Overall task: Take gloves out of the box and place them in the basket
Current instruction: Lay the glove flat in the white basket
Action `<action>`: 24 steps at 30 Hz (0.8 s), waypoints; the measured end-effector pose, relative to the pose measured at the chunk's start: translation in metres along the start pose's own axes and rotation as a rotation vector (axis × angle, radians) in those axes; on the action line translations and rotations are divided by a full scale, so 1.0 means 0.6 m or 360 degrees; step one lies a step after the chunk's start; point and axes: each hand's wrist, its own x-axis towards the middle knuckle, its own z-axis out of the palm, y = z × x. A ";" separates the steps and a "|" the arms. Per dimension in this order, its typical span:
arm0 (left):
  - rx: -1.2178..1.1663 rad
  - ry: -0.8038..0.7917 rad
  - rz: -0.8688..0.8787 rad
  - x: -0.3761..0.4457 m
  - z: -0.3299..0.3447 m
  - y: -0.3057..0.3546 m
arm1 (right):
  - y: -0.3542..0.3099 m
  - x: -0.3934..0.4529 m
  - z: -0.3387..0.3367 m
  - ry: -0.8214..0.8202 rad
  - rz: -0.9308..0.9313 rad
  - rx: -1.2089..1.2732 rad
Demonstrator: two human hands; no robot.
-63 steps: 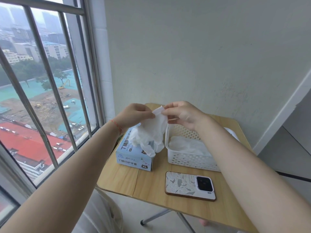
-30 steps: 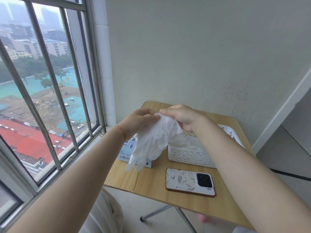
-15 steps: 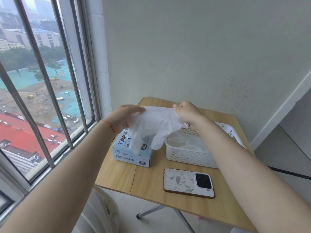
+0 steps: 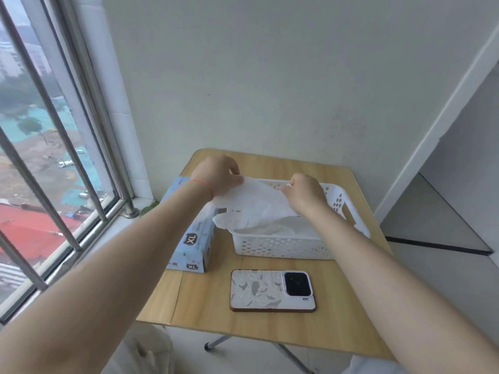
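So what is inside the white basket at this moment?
White gloves already lie in the basket. Both hands, left and right, hold another glove stretched above it, hiding most of the inside.

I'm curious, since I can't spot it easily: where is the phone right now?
In the head view the phone lies face down on the wooden table, near its front edge, just in front of the white basket and right of the blue glove box.

Top of the glove box [image 4: 189, 236] hidden under the left hand [image 4: 217, 175] and the held glove [image 4: 253, 205], its small print blurred, basket [image 4: 283, 248] contents partly covered beneath the right hand [image 4: 306, 194], both elbows cut off by the lower edge.
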 end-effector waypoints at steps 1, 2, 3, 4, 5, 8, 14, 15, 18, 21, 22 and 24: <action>0.0048 -0.0035 0.0047 0.005 0.010 0.015 | 0.017 0.003 -0.003 0.0015 -0.0002 -0.0044; 0.0088 -0.0065 0.0084 0.006 0.015 0.023 | 0.026 0.005 -0.002 -0.0001 -0.0006 -0.0091; 0.0125 -0.0102 0.0122 0.009 0.024 0.035 | 0.041 0.007 -0.004 -0.0022 -0.0002 -0.0126; 0.0160 -0.0137 0.0155 0.012 0.032 0.046 | 0.054 0.009 -0.005 -0.0051 0.0012 -0.0152; 0.0190 -0.0181 0.0186 0.015 0.040 0.056 | 0.067 0.012 -0.006 -0.0083 0.0032 -0.0164; 0.0239 -0.0306 0.0242 0.024 0.064 0.079 | 0.100 0.022 -0.001 -0.0182 0.0113 -0.0168; 0.0543 -0.0352 0.0354 0.037 0.105 0.097 | 0.136 0.024 -0.016 -0.0239 0.0104 -0.0356; 0.0622 -0.0310 0.0417 0.037 0.108 0.097 | 0.137 0.025 -0.017 -0.0228 0.0080 -0.0382; 0.0669 -0.0193 0.0521 0.025 0.109 0.099 | 0.137 0.024 -0.016 -0.0193 0.0044 -0.0462; 0.0637 -0.0371 0.0462 0.001 0.110 0.109 | 0.136 0.028 -0.012 -0.0213 0.0046 -0.0513; 0.0678 -0.0485 0.0437 -0.007 0.109 0.112 | 0.134 0.027 -0.012 -0.0234 0.0057 -0.0545; 0.0780 -0.0677 0.0387 -0.022 0.109 0.115 | 0.129 0.022 -0.018 -0.0261 0.0045 -0.0638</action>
